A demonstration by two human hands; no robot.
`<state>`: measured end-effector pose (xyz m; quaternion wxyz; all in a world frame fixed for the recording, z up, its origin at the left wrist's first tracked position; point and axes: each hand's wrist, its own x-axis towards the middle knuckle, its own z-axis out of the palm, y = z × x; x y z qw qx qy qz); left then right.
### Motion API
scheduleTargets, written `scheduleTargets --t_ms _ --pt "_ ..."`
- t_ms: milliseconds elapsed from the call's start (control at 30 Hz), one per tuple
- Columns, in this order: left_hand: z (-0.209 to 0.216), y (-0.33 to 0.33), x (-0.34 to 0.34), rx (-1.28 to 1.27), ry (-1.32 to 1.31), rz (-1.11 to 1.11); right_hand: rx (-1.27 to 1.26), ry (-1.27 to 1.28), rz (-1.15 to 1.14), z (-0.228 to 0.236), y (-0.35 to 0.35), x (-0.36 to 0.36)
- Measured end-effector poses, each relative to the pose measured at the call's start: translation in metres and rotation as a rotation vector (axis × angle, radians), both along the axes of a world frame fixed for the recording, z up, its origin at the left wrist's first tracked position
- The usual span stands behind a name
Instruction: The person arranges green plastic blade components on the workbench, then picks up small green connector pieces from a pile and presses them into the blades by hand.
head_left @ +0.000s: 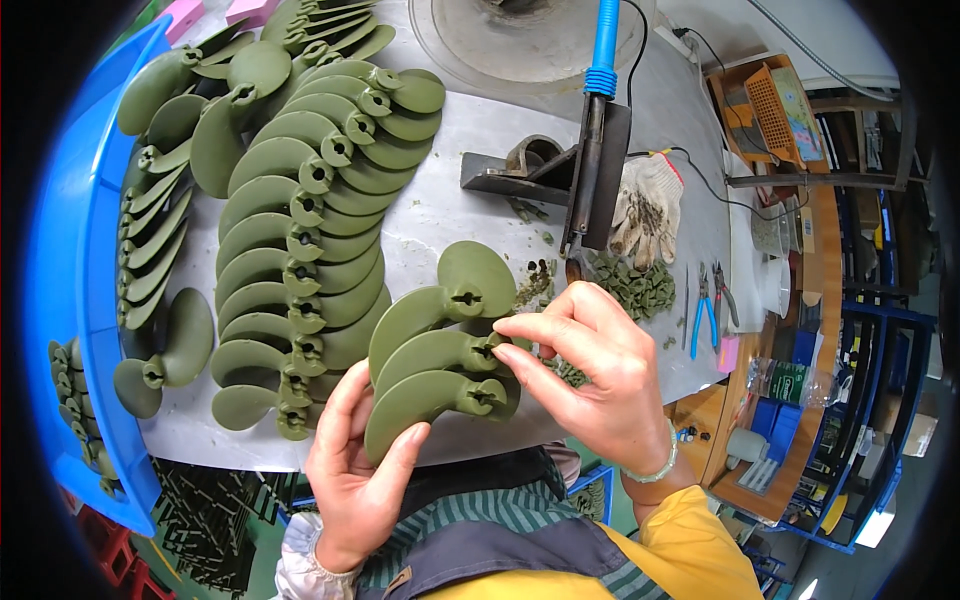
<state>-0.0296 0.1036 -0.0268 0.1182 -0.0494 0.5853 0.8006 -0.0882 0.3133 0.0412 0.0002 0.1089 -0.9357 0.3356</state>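
Observation:
A small stack of olive-green plastic propellers [425, 400], fanned out one over another, is held above the front of the table. Cupped under the blades on the left, my left hand [360, 460] is closed on the stack, thumb on the near blade. My right hand [590, 360] pinches at the slotted hub [485, 348] of a middle propeller with thumb and index finger; whether a small scrap is between them is hidden. To the left, a long overlapping row of similar propellers [265, 235] lies on the table. A single propeller [185, 340] lies beside that row.
Past my right hand, a blue-handled soldering iron [605, 50] stands in a metal holder [510, 178]. Near it are a stained glove [645, 205], green plastic scraps [630, 285] and blue-handled pliers [703, 310]. A blue bin [85, 270] lines the left edge; shelving [850, 400] stands right.

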Motion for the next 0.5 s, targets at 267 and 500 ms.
scheduleTargets --t_ms 267,500 --pt "0.002 0.0 -0.001 0.005 -0.003 -0.012 -0.004 -0.012 0.007 0.001 -0.001 -0.001" --pt "0.007 -0.007 0.006 -0.052 -0.068 0.079 0.046 -0.039 -0.353 0.023 0.045 0.023"
